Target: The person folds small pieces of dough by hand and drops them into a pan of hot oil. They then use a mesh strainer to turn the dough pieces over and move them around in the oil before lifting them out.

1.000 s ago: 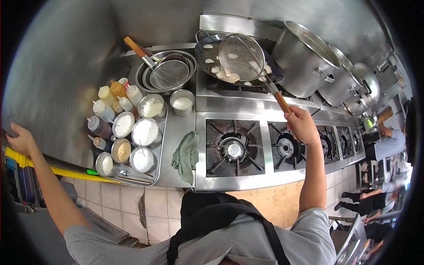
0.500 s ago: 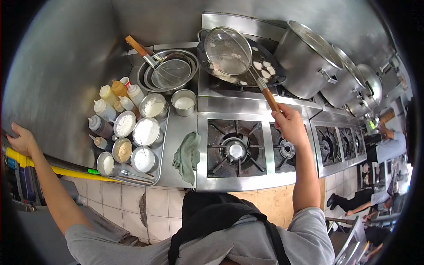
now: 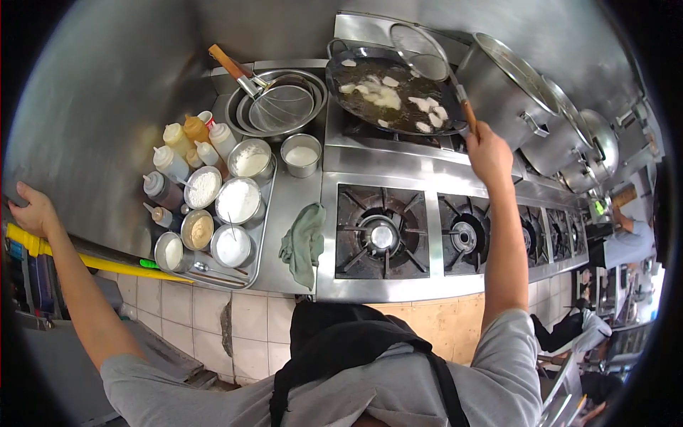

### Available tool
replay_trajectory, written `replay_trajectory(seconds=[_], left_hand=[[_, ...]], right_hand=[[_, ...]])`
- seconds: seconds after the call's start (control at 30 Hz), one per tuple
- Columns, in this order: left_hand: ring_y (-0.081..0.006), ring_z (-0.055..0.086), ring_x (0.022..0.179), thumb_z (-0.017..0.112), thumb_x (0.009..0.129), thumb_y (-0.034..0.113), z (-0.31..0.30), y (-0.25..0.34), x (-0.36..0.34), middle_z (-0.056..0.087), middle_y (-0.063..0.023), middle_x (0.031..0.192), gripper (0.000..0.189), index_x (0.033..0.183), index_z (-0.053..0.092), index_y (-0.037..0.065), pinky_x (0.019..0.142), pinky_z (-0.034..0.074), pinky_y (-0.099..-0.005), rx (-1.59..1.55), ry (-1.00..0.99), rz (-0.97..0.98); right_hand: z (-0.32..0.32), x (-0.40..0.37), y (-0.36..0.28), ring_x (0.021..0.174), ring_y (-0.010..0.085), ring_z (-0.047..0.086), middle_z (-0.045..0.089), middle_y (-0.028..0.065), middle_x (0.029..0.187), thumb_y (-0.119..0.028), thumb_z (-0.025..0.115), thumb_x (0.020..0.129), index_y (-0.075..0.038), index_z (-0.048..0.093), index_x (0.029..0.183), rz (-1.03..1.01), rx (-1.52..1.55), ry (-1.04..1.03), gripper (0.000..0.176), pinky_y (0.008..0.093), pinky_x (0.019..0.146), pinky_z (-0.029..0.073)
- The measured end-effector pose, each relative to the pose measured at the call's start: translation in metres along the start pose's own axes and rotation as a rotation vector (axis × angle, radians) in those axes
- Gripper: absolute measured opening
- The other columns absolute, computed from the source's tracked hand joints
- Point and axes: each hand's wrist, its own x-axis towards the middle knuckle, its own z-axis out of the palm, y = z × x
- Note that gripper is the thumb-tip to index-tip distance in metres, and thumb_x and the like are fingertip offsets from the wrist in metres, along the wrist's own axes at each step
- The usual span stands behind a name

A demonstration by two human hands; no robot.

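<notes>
My right hand (image 3: 491, 154) is closed around the wooden handle of a round mesh strainer (image 3: 421, 54). The strainer is tilted over the back right side of a large dark wok (image 3: 337, 77). Pale pieces of food (image 3: 423, 104) float in the wok's oil, some singly and some in a foamy cluster (image 3: 383, 95) near the middle. At the far left, my left hand (image 3: 33, 211) holds nothing; its fingers are apart beside the steel wall panel, just above a yellow bar (image 3: 27, 240).
Left of the wok sit nested bowls with another strainer (image 3: 282, 108). A tray (image 3: 265, 235) carries squeeze bottles and several metal cups of powder. A green cloth (image 3: 302, 245) lies beside the front burner (image 3: 380, 237). Tall pots (image 3: 498, 107) stand right; a person (image 3: 629, 238) is farther off.
My right hand has swung the strainer up and to the right, from over the wok's left half to its back right edge, uncovering the food. My left hand stays at the wall.
</notes>
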Motion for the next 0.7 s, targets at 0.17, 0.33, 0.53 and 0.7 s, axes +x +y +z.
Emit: replay_trajectory(seconds=[0.17, 0.33, 0.53, 0.7], left_hand=[[-0.0392, 0.059, 0.114, 0.060, 0.089, 0.054, -0.018, 0.026, -0.001, 0.059, -0.0223, 0.129, 0.066, 0.131, 0.055, 0.004, 0.092, 0.049, -0.0454, -0.014, -0.007, -0.006], [-0.0392, 0.059, 0.114, 0.059, 0.089, 0.054, -0.008, 0.012, -0.003, 0.059, -0.0212, 0.130, 0.065, 0.131, 0.055, 0.004, 0.094, 0.048, -0.0445, 0.037, -0.067, -0.097], [-0.0389, 0.058, 0.115, 0.059, 0.088, 0.054, 0.001, -0.002, 0.001, 0.058, -0.0212, 0.131, 0.067, 0.132, 0.054, 0.003, 0.096, 0.047, -0.0450, 0.064, -0.044, -0.060], [-0.0427, 0.059, 0.111, 0.057, 0.086, 0.057, 0.000, 0.002, 0.001, 0.062, -0.0282, 0.119, 0.074, 0.123, 0.058, -0.007, 0.096, 0.045, -0.0469, 0.021, 0.002, -0.012]], right_hand=[[0.008, 0.039, 0.016, 0.093, 0.0394, 0.066, 0.069, 0.0225, 0.094, -0.027, 0.050, 0.089, -0.004, 0.064, 0.103, 0.066, -0.161, -0.071, 0.031, 0.0487, 0.084, 0.050], [0.045, 0.063, 0.028, 0.094, 0.0384, 0.066, 0.069, 0.0219, 0.097, -0.026, 0.051, 0.086, -0.004, 0.066, 0.105, 0.061, -0.177, -0.111, 0.033, 0.0475, 0.084, 0.050], [0.068, 0.068, -0.001, 0.074, 0.0303, 0.069, 0.069, 0.0163, 0.078, -0.028, 0.052, 0.084, -0.002, 0.069, 0.098, 0.238, 0.160, -0.353, 0.034, 0.0420, 0.073, 0.052], [0.081, 0.066, -0.033, 0.041, 0.0192, 0.054, 0.059, 0.0081, 0.061, -0.020, 0.054, 0.084, -0.001, 0.065, 0.092, 0.297, 0.411, -0.418, 0.024, 0.0353, 0.044, 0.044]])
